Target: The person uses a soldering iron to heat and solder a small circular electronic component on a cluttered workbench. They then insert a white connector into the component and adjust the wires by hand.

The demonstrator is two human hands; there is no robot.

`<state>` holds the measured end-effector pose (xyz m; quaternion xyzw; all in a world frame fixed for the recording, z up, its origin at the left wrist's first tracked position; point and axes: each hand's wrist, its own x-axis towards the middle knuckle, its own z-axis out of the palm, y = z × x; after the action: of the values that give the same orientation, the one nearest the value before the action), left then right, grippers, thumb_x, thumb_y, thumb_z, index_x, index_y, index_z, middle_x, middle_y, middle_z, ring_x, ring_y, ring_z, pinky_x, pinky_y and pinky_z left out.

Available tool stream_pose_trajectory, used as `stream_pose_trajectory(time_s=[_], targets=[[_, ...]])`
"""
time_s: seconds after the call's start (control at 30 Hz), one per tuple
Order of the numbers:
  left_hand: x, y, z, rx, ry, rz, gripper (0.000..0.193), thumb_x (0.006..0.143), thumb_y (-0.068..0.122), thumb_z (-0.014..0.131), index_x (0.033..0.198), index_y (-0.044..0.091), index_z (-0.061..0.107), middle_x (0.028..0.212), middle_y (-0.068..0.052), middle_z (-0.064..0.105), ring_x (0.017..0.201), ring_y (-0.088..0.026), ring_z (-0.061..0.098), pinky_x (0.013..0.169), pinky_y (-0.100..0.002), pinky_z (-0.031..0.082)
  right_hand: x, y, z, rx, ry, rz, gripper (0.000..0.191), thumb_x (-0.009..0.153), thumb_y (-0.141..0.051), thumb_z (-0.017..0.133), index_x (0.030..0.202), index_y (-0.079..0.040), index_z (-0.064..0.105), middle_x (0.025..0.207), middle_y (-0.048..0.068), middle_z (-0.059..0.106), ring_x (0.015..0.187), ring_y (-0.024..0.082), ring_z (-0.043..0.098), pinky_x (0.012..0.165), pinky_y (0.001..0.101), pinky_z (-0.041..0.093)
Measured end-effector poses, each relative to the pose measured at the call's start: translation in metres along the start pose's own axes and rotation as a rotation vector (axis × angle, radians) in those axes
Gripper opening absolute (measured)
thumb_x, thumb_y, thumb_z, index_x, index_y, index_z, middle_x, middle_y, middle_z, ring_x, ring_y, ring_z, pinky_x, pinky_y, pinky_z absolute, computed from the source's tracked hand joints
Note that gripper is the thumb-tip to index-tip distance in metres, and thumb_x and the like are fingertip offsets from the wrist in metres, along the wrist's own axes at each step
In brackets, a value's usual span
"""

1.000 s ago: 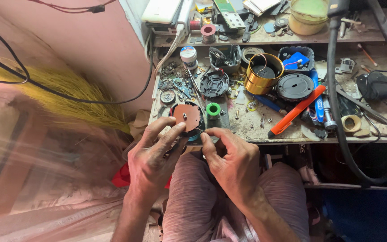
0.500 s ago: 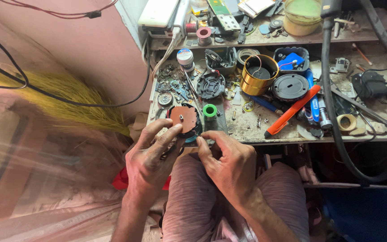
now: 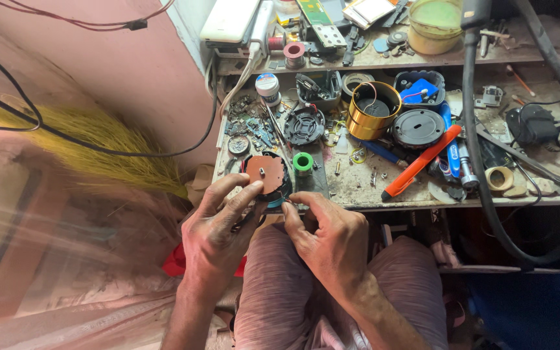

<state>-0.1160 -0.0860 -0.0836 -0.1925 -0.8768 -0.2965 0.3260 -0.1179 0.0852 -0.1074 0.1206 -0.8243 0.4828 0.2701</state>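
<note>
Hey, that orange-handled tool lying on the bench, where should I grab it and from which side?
Grip the orange-handled tool around the middle of its orange handle, coming from above. It lies flat and slanted, lower end toward the bench edge, upper end resting against the black round part, so the mid-handle looks the least crowded.

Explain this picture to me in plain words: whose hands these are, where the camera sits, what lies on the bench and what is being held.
There is no machine here: a person works with two bare hands, and the camera is worn on that person's head, looking down over their lap. The left hand holds a small round part with a brown disc face at the front edge of a cluttered workbench. The right hand pinches at that part's lower edge with its fingertips; what exactly they grip is too small to tell. On the bench lie a gold-coloured metal ring, a black round cover, an orange-handled tool, a small green spool and many loose bits. A straw broom lies to the left.
</note>
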Motion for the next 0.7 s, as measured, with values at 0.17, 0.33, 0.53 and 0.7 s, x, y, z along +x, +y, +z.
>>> stream_pose_trajectory(time_s=[0.17, 0.33, 0.53, 0.7], targets=[[0.001, 0.002, -0.001, 0.009, -0.015, -0.008, 0.04, 0.083, 0.009, 0.086, 0.12, 0.013, 0.073, 0.122, -0.005, 0.067, 0.087, -0.016, 0.076, 0.072, -0.029, 0.062, 0.001, 0.0, 0.0, -0.006, -0.01, 0.008, 0.016, 0.087, -0.016, 0.08, 0.096, -0.005, 0.074, 0.073, 0.009, 0.073, 0.056, 0.019, 0.07, 0.049, 0.0321, 0.052], [0.005, 0.004, -0.007, -0.075, -0.059, -0.068, 0.041, 0.081, 0.011, 0.084, 0.121, 0.012, 0.072, 0.123, -0.006, 0.065, 0.081, -0.014, 0.075, 0.068, -0.027, 0.062, 0.013, 0.001, -0.011, 0.074, 0.01, 0.035, 0.017, 0.09, -0.006, 0.071, 0.107, -0.003, 0.073, 0.093, 0.012, 0.075, 0.075, 0.02, 0.074, 0.061, 0.0318, 0.057], [0.007, 0.008, -0.004, -0.122, -0.024, -0.202, 0.024, 0.089, 0.009, 0.078, 0.113, 0.011, 0.078, 0.114, -0.004, 0.071, 0.07, -0.007, 0.071, 0.06, -0.025, 0.055, 0.037, 0.008, -0.022, 0.047, -0.044, -0.08, 0.02, 0.092, 0.0, 0.069, 0.112, -0.003, 0.072, 0.104, 0.013, 0.075, 0.093, 0.026, 0.074, 0.078, 0.0357, 0.058], [0.008, 0.008, -0.003, -0.149, -0.032, -0.274, 0.021, 0.089, 0.01, 0.079, 0.11, 0.01, 0.078, 0.109, -0.003, 0.071, 0.071, -0.006, 0.065, 0.059, -0.022, 0.052, 0.053, 0.015, -0.024, 0.09, -0.148, -0.192, 0.028, 0.093, 0.0, 0.07, 0.121, -0.002, 0.069, 0.114, 0.015, 0.075, 0.103, 0.029, 0.074, 0.087, 0.0376, 0.059]])
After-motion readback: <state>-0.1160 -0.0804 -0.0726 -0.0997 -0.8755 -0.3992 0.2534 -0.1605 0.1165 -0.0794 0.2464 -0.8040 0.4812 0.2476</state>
